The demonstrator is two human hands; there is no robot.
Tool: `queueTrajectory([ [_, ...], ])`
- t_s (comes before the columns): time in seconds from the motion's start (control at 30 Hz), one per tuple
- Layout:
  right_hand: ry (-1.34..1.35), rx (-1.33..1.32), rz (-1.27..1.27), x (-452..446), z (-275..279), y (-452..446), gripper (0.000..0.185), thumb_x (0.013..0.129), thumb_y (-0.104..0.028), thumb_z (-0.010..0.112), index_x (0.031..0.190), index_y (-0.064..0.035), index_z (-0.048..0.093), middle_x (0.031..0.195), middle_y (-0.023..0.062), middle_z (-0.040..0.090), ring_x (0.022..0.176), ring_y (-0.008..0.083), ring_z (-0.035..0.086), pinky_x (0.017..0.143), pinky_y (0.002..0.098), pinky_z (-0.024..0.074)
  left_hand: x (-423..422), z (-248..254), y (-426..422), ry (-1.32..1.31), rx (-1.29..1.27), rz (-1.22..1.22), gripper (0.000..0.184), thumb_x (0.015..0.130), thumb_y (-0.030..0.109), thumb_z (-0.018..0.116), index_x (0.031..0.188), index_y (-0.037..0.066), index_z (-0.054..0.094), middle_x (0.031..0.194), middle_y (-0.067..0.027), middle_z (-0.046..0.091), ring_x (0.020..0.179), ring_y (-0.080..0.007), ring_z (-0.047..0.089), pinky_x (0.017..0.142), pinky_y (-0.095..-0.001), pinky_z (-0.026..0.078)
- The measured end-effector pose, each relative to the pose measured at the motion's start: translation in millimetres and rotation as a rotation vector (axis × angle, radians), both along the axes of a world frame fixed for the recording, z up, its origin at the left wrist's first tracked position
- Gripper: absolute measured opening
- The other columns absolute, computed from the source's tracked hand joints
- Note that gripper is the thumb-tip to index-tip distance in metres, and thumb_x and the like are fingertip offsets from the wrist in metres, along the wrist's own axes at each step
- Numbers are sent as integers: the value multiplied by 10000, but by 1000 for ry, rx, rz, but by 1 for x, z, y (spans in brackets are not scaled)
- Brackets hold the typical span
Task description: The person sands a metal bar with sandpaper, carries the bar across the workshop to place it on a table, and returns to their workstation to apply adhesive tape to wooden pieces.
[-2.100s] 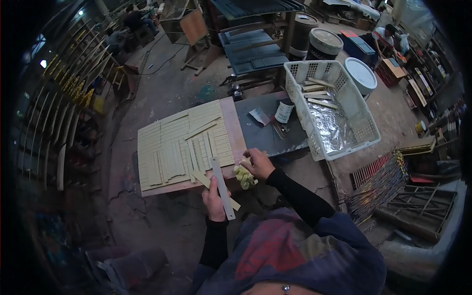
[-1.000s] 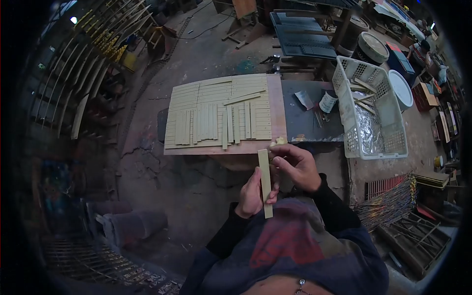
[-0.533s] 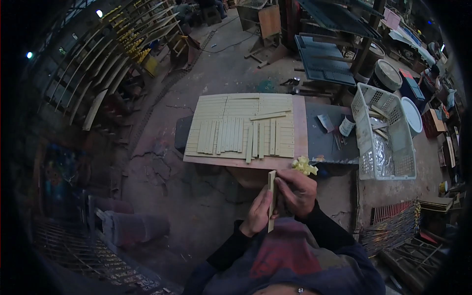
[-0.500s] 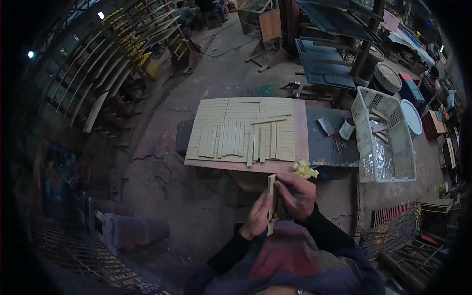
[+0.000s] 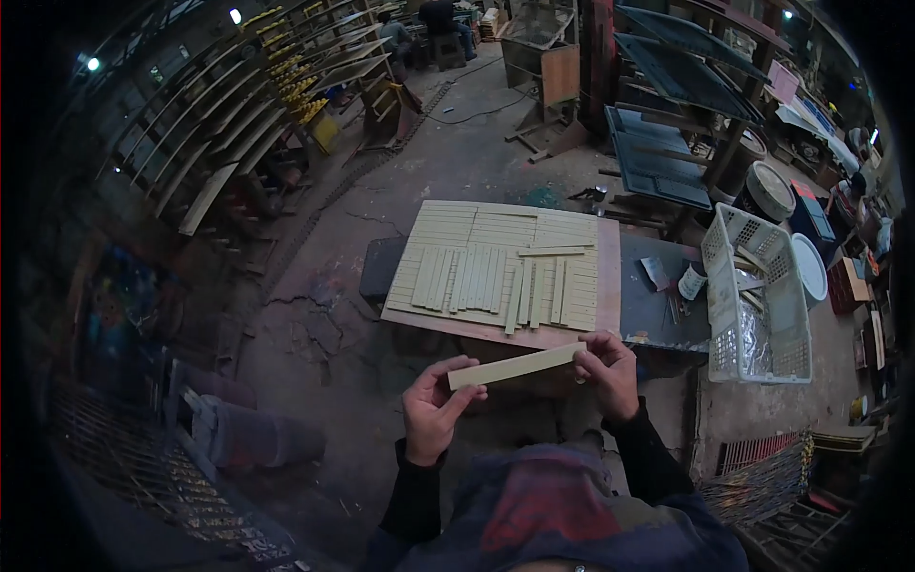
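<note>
A pale cream wooden slat (image 5: 518,365) is held in front of me, nearly level, its right end slightly higher. My left hand (image 5: 435,405) pinches its left end between thumb and fingers. At the other end, my right hand (image 5: 610,375) grips it the same way. Beyond the hands, a board (image 5: 448,327) on the worktable carries rows of similar slats (image 5: 467,279). Several loose slats (image 5: 538,296) lie upright-wise across these rows, and one loose slat (image 5: 551,252) lies crosswise above them.
A white perforated plastic crate (image 5: 717,315) stands right of the table, with slats and clear plastic inside. Near it are a small white cup (image 5: 692,281) and lidded buckets (image 5: 770,191). Racks of boards (image 5: 238,124) rise at the left; dark panels (image 5: 658,157) are stacked behind.
The slat has turned from upright to nearly level, and my hands have moved apart to its two ends. The view has shifted; the crumpled yellow thing by the table edge no longer shows.
</note>
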State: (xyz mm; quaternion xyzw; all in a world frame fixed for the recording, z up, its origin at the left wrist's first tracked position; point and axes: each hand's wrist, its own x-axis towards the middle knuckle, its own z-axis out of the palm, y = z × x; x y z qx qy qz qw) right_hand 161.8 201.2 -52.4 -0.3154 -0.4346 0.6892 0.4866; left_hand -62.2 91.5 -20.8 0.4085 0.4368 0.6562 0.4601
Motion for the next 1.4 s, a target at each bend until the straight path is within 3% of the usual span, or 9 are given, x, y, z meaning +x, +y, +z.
queueTrajectory([
  [0.07,-6,-122,77,-6,-1,-11,162,817,-31,606,957,-12,526,770,59,581,636,121,577,620,251,512,3,7,2,-150,122,58,393,847,-55,537,1228,-27,446,1151,-170,541,819,-155,598,709,-304,534],
  [0.13,-89,-187,356,1,-9,-17,154,815,-32,611,947,-11,535,777,67,592,675,138,604,635,278,533,-2,8,4,-135,106,47,400,852,-38,539,1237,-27,430,1118,-184,569,780,-146,590,701,-292,526],
  [0.2,-417,-61,545,5,1,-16,87,816,-39,618,866,23,583,808,50,603,741,102,585,680,243,483,-3,6,3,-79,90,5,391,855,-24,545,1231,-28,436,1100,-169,587,774,-132,586,693,-272,519],
  [0.3,-546,379,283,-1,24,-8,101,809,-31,614,883,34,592,855,44,606,809,93,559,715,237,442,8,1,2,12,66,-69,358,864,31,569,1202,-34,468,1075,-144,612,872,-102,578,761,-233,485],
  [0.4,-512,835,169,-17,54,-7,161,763,14,636,921,-2,612,844,95,603,779,186,596,677,265,465,19,-1,4,21,47,-116,360,868,54,576,1203,-35,480,1081,-129,610,929,-107,568,810,-229,463],
  [0.47,-504,904,155,-28,69,-17,194,753,17,640,944,-6,614,877,102,595,778,219,603,675,275,472,24,-2,4,23,51,-128,361,869,64,579,1204,-34,487,1089,-117,605,958,-110,561,833,-228,452],
  [0.63,-528,955,109,-42,63,-25,334,725,25,656,1047,-55,624,900,96,590,786,222,605,673,292,489,29,-4,2,168,96,-88,357,863,55,583,1202,-32,514,1060,-46,531,947,-94,521,802,-202,424],
  [1.13,-437,1161,-82,-37,44,-35,330,655,39,697,970,-34,632,849,102,618,726,234,607,605,297,490,43,3,-5,363,137,11,394,827,10,610,1214,16,535,1036,-45,517,891,-97,513,761,-199,428],
  [1.4,-401,1114,-132,-38,39,-36,370,637,44,697,992,-39,633,846,98,612,727,225,602,603,299,490,45,3,-3,364,162,13,388,818,13,621,1198,10,547,1035,-57,531,900,-116,524,775,-213,433],
])
